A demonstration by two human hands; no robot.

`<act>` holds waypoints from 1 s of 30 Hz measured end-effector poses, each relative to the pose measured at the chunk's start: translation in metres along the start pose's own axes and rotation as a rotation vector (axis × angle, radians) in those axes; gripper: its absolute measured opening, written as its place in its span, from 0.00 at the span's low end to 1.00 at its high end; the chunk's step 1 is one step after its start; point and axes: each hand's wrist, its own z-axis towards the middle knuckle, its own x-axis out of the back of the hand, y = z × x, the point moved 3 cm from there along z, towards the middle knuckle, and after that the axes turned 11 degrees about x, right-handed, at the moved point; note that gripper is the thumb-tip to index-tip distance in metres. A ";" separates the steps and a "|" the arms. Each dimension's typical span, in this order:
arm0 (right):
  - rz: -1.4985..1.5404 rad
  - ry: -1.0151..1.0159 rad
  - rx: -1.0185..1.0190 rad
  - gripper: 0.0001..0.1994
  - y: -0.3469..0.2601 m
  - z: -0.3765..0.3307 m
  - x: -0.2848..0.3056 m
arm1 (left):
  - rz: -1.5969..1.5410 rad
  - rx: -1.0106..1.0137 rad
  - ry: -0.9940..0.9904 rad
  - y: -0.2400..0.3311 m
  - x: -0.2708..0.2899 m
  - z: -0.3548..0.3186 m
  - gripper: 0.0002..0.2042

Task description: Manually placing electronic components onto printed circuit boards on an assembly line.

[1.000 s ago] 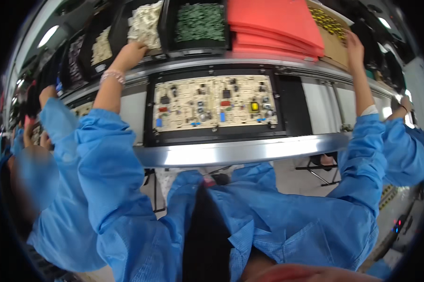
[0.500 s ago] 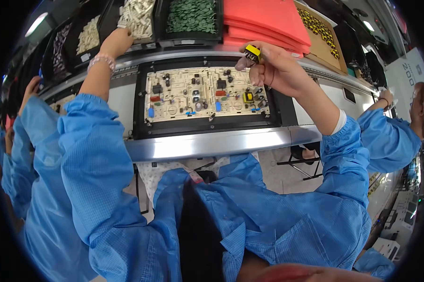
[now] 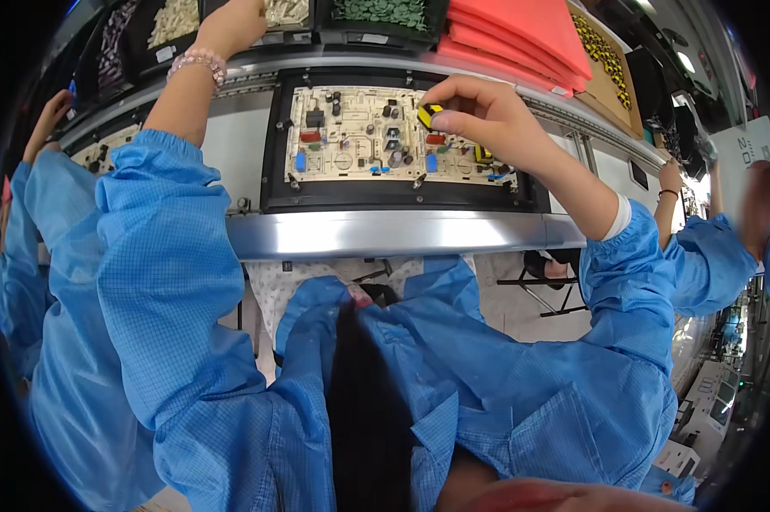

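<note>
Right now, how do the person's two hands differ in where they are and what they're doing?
The right hand is over the circuit board, pinching a small yellow and black part in its fingertips; the left hand reaches further up into a bin of pale parts, its fingers hidden there. The left wrist wears a bead bracelet; the right wrist is bare. Both arms wear blue smock sleeves.

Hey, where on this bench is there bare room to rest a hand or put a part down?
The plain grey panel between the left forearm and the black frame is bare. So is the shiny metal rail along the bench's near edge. The circuit board is crowded with parts, with the right hand holding a yellow component over it. The bins behind look full.
</note>
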 end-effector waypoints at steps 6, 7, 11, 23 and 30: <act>-0.817 -0.032 0.609 0.14 0.004 0.024 -0.040 | 0.070 -0.091 0.089 0.031 0.019 -0.047 0.10; -0.748 -0.036 0.529 0.14 0.012 0.029 -0.045 | 0.082 -0.114 0.143 0.047 0.030 -0.059 0.08; -0.833 -0.053 0.541 0.14 0.030 0.043 -0.064 | 0.022 -0.128 0.258 0.052 0.041 -0.081 0.05; -0.910 -0.106 0.432 0.13 0.037 0.055 -0.083 | -0.575 -0.017 0.394 -0.011 0.037 -0.096 0.08; -0.934 -0.119 0.444 0.12 0.041 0.061 -0.089 | -0.562 -0.005 0.416 -0.026 0.018 -0.091 0.08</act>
